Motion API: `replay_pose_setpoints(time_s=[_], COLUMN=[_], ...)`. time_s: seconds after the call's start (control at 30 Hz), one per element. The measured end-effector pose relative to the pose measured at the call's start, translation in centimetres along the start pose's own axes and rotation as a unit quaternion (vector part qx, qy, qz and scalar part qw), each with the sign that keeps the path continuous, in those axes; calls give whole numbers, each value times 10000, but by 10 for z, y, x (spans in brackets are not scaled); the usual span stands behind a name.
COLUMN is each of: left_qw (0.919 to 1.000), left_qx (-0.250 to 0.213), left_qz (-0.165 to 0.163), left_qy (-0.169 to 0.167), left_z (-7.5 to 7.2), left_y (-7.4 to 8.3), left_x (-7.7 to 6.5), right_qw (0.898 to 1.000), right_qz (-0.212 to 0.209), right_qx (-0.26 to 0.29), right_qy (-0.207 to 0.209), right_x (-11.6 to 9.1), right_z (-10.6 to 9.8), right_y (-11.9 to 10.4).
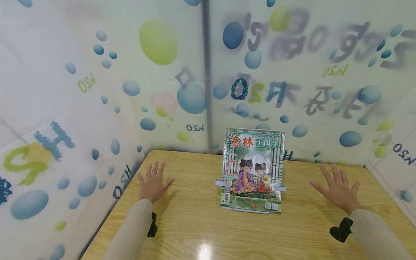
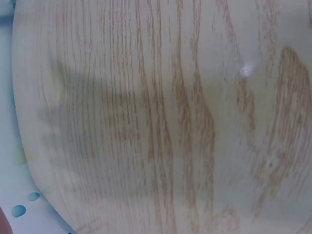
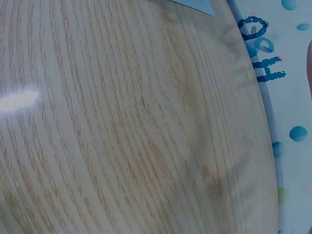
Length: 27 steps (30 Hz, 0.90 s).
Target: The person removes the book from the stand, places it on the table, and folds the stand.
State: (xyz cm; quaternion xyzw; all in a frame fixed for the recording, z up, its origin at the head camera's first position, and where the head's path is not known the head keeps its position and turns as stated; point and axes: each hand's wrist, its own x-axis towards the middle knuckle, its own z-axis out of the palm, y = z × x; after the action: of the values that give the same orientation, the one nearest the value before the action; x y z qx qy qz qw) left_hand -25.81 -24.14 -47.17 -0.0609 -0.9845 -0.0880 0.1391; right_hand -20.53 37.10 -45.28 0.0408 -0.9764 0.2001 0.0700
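A magazine (image 1: 251,169) with two cartoon children on its cover leans upright on a clear stand (image 1: 250,210) at the middle of the wooden table. Well to its left, my left hand (image 1: 154,183) is held with its fingers straight and spread, holding nothing. On the far side of the magazine, my right hand (image 1: 339,189) is likewise spread, with nothing in it. The left wrist view shows bare table with the shadow of a hand on it. A pale corner (image 3: 197,6), perhaps of the magazine, shows at the top of the right wrist view.
The wooden table (image 1: 185,231) meets walls on its left, back and right. Bubbles and lettering cover the wall (image 1: 182,141) behind it. A dark wrist camera (image 1: 341,230) is worn on the right wrist, another dark device (image 1: 152,225) on the left.
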Motion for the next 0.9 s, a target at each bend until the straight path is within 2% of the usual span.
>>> replay_pose_setpoints(time_s=[0.3,0.43,0.53,0.6,0.7,0.77,0.9], left_qw=[9998,9973,9903,9821,9636,9482,9162], left_qx=[-189,-663,-1309,-1831,-2648,-3152,-3972], left_qz=[77,325,467,417,230,115,108], left_qy=[-9,-6,-33,-118,-286,-389,-528], left_z=[0,-3,-2,-2,-1,-2,-3], left_y=[3,20,39,54,78,95,127], left_x=[1,6,12,17,23,26,29], right_qw=[9997,9985,9951,9916,9880,9857,9796], right_qz=[-45,-275,-361,-330,-312,-330,-282], right_qx=[147,470,910,1232,1508,1648,1989], right_qy=[-194,-114,-126,-202,-142,-87,-65], right_x=[3,8,13,18,25,29,35], right_z=[1,3,4,4,7,8,13], right_y=[-1,-8,-20,-31,-47,-57,-72])
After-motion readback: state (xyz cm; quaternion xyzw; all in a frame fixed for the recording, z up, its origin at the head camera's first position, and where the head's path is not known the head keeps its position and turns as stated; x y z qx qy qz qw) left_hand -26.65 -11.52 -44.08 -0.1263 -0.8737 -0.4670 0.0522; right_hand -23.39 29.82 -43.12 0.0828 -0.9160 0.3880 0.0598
